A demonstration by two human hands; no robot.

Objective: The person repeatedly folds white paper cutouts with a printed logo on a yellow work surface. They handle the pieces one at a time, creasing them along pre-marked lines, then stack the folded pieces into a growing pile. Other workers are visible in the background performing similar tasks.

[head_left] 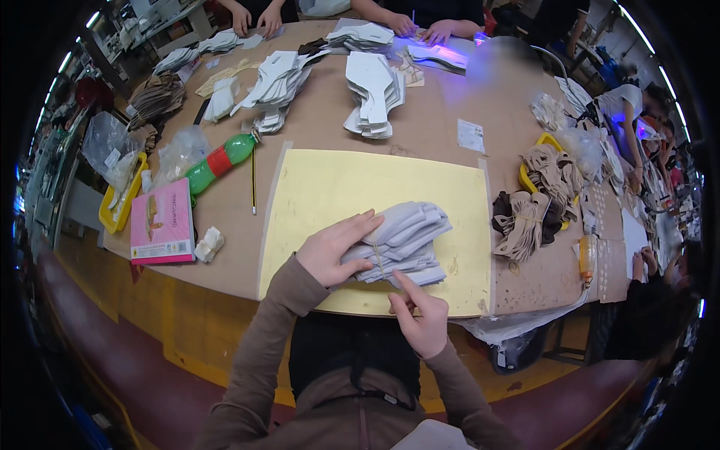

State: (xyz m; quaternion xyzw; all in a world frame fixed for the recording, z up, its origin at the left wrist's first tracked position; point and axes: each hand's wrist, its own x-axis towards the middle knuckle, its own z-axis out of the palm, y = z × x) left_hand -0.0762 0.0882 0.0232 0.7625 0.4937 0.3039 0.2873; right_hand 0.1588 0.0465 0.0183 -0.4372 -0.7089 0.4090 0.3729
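Observation:
A bundle of pale grey, soft-looking cut pieces (412,240) lies on a yellow sheet (322,184) in front of me, with a thin rubber band (378,257) around its left part. My left hand (337,247) grips the bundle's left end, fingers on top and thumb pressed beside the band. At the near edge of the bundle is my right hand (422,319), its index fingertip touching the pieces close to the band. The other right fingers are curled in; whether they pinch anything is hidden.
White cut pieces (371,86) stand stacked beyond the sheet. Left are a green bottle (221,163), a pencil (253,180), a pink book (163,223) and a yellow tray (124,196). Right lie banded beige pieces (525,225) and a glue bottle (586,259). Co-workers' hands (420,28) work across the table.

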